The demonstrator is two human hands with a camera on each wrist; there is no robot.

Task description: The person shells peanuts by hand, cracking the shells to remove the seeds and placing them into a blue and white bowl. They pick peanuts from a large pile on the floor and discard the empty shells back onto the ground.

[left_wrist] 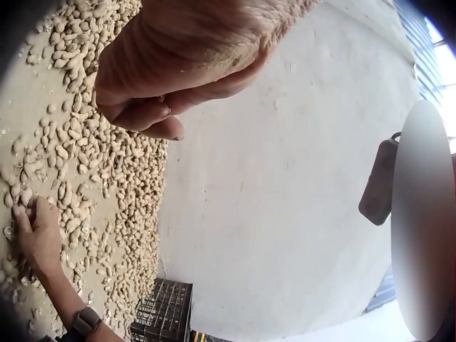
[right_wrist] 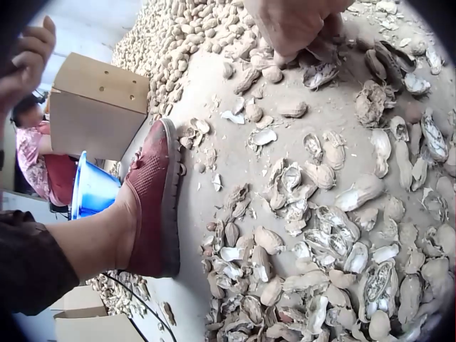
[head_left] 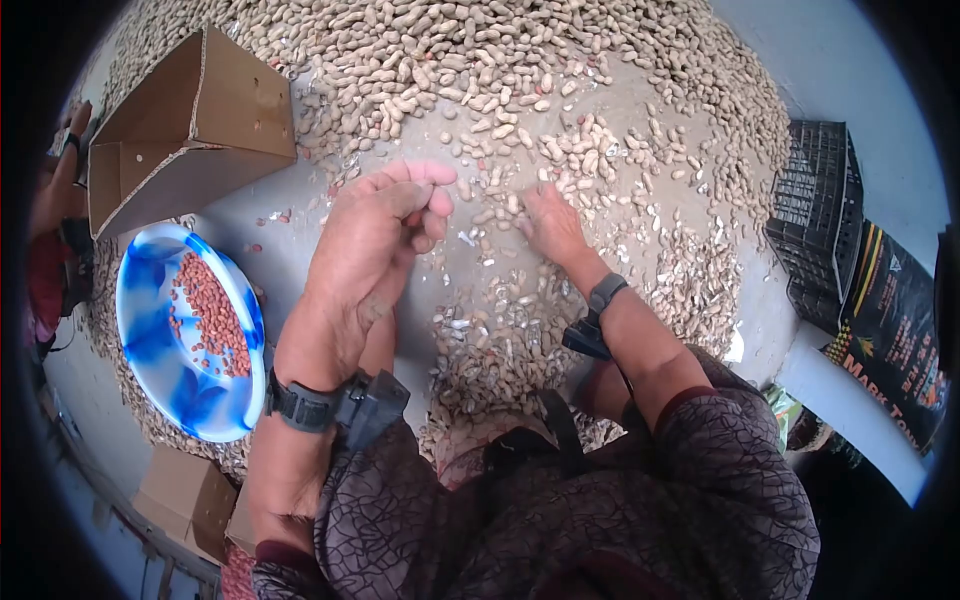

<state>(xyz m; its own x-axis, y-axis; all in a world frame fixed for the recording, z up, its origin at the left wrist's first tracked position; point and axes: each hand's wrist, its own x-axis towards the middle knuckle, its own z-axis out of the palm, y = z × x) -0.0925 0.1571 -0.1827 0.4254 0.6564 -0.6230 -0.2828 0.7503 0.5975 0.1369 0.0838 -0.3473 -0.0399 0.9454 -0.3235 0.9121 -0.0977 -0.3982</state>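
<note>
My left hand (head_left: 375, 215) is raised over the floor, thumb and fingers curled together. In the left wrist view a small reddish thing (left_wrist: 162, 97) shows between its fingers; the palm is hidden. Lower and to the right, my right hand (head_left: 555, 225) reaches down among unshelled peanuts (head_left: 590, 150). In the left wrist view its thumb and forefinger close around a peanut (left_wrist: 27, 196). Just beside those fingertips in the right wrist view lies an opened shell (right_wrist: 320, 74). Reddish shelled kernels (head_left: 215, 315) lie in a blue-and-white basin (head_left: 150, 330) to the left.
A large peanut heap (head_left: 400, 50) spreads across the back. Broken shells (head_left: 500, 340) cover the floor near my feet, with a red shoe (right_wrist: 153, 199) beside them. An opened cardboard box (head_left: 240, 100) stands at left, a black crate (head_left: 815, 200) at right. Another person (right_wrist: 43, 149) sits beyond the basin.
</note>
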